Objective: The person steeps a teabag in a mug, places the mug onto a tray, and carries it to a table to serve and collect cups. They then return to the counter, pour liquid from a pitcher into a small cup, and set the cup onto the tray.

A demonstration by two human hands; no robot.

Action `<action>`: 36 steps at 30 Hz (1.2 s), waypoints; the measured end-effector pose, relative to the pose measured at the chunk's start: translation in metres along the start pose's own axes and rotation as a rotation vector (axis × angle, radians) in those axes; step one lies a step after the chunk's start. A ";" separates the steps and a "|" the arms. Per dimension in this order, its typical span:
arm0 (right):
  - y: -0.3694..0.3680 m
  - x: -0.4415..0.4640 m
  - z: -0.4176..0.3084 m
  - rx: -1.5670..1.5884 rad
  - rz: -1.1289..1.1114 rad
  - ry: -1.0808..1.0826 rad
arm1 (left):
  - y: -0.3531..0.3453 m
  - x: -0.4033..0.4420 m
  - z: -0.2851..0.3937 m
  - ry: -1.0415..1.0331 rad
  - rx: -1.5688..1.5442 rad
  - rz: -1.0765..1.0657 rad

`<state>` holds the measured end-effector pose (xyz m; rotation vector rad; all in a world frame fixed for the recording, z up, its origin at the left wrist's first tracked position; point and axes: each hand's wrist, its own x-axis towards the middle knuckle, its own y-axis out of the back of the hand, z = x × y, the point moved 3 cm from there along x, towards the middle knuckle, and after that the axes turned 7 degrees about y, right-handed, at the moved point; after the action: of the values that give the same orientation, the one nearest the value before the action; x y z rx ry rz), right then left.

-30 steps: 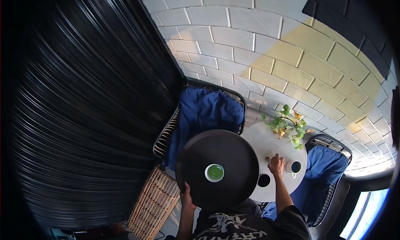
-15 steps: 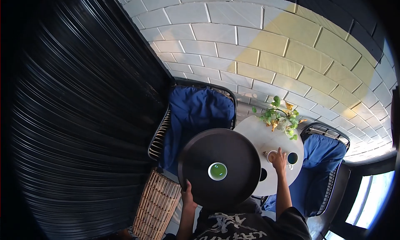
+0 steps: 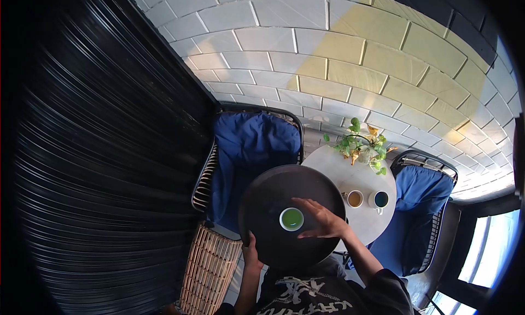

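Note:
My left hand (image 3: 251, 253) grips the near left rim of a round dark tray (image 3: 273, 192), thumb on top and the other fingers hidden beneath. On the tray stands a white cup of green drink (image 3: 291, 219). Over the tray, just right of this cup, my right hand (image 3: 326, 221) is open, thumb and fingers spread around the cup's side; whether it touches cannot be told. A cup of brown drink (image 3: 355, 198) and a white mug of dark drink (image 3: 379, 199) stand side by side on the round pale table (image 3: 369, 227).
A leafy potted plant (image 3: 361, 145) stands at the table's back edge. Blue-cushioned chairs stand left (image 3: 257, 137) and right (image 3: 418, 197) of the table. A woven rattan piece (image 3: 208, 266) is at lower left, beside a black ribbed wall (image 3: 109, 167). Behind is a brick wall (image 3: 262, 47).
My right hand has left the cup of brown drink on the table and moved left over the tray, beside the green drink. My left hand still holds the tray.

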<state>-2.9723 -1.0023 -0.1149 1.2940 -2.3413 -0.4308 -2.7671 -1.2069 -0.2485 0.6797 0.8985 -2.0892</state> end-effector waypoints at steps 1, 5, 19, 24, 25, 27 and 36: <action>-0.010 0.001 0.004 0.004 -0.005 0.002 | -0.001 0.000 0.000 -0.001 -0.002 0.006; -0.039 0.005 0.019 0.057 0.090 -0.036 | -0.006 -0.004 -0.001 -0.007 -0.021 0.020; 0.017 -0.012 0.050 -0.140 0.517 -0.306 | 0.060 -0.012 -0.011 -0.031 -0.050 0.190; 0.027 -0.021 0.120 -0.290 0.631 -0.342 | 0.072 -0.031 -0.008 -0.001 -0.098 0.389; 0.023 -0.024 0.137 -0.285 0.626 -0.341 | 0.078 -0.030 -0.011 -0.003 -0.101 0.395; 0.012 -0.031 0.178 -0.301 0.650 -0.456 | 0.093 -0.028 -0.018 -0.015 -0.134 0.384; -0.046 -0.047 0.278 -0.293 0.624 -0.528 | 0.100 -0.035 -0.022 -0.004 -0.130 0.402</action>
<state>-3.0575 -0.9684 -0.3851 0.2910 -2.7906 -0.9358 -2.6629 -1.2222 -0.2751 0.7202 0.8105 -1.6621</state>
